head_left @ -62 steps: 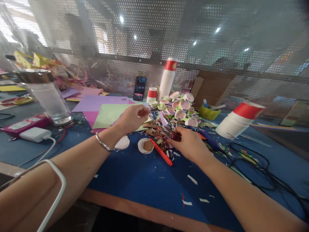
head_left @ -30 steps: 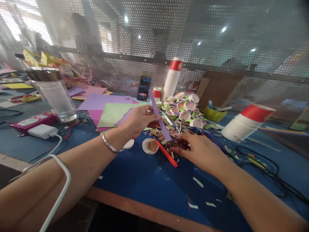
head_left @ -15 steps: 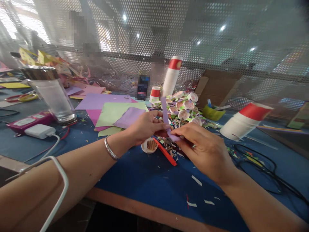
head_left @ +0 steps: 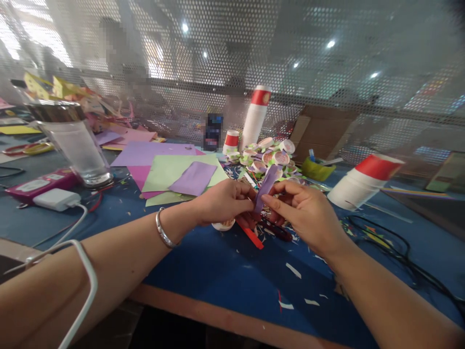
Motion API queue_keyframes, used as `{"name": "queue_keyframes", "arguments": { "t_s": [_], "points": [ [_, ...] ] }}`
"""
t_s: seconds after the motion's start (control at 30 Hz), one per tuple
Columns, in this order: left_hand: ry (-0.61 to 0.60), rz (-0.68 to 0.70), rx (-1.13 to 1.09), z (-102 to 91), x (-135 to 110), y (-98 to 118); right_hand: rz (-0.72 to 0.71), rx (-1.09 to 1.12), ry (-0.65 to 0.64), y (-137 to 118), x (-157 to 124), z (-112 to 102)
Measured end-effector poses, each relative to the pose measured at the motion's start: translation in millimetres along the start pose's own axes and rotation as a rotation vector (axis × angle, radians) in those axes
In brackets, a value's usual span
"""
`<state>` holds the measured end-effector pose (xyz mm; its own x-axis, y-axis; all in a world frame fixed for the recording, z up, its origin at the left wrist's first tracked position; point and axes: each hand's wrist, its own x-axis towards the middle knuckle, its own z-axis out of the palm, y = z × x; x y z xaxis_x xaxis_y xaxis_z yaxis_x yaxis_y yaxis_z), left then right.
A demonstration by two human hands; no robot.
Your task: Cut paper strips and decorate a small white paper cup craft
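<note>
A narrow purple paper strip (head_left: 266,186) stands tilted between my hands above the table. My left hand (head_left: 232,201) pinches its lower left side, with the fingertips partly hidden. My right hand (head_left: 303,208) grips the strip from the right between thumb and fingers. Under my left hand lie a red-orange pen-like tool (head_left: 253,238) and a small white cut cup base (head_left: 223,226), mostly covered by the hand. Dark red scissor-like handles (head_left: 278,230) show beneath my right hand. Behind the strip rises a heap of round cup bases (head_left: 281,158) with green and purple paper bits.
Purple, green and magenta paper sheets (head_left: 156,151) lie left of centre. A glass water bottle (head_left: 82,145) and a magenta power box (head_left: 43,184) stand farther left. Stacked paper cups (head_left: 256,114) rise behind; another cup stack (head_left: 365,182) leans at right near black cables (head_left: 395,252). A white cable (head_left: 92,276) crosses my left forearm.
The purple strip has turned from leaning left to leaning right and is now held more upright. My left hand has shifted lower, covering more of the white cup base.
</note>
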<state>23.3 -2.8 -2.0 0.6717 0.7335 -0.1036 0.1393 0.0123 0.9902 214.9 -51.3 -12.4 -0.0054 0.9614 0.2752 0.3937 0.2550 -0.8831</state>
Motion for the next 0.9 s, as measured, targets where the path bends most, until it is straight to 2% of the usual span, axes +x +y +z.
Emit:
{"name": "queue_keyframes", "arguments": {
  "t_s": [0.37, 0.9],
  "points": [
    [-0.063, -0.002, -0.009, 0.9, -3.6, 2.1, 0.037, 0.202, 0.043, -3.2, -0.6, 4.2],
    [-0.113, 0.059, 0.111, 0.2, -3.9, -1.3, 0.054, 0.301, 0.053, -5.1, 1.0, 2.7]
  ]
}}
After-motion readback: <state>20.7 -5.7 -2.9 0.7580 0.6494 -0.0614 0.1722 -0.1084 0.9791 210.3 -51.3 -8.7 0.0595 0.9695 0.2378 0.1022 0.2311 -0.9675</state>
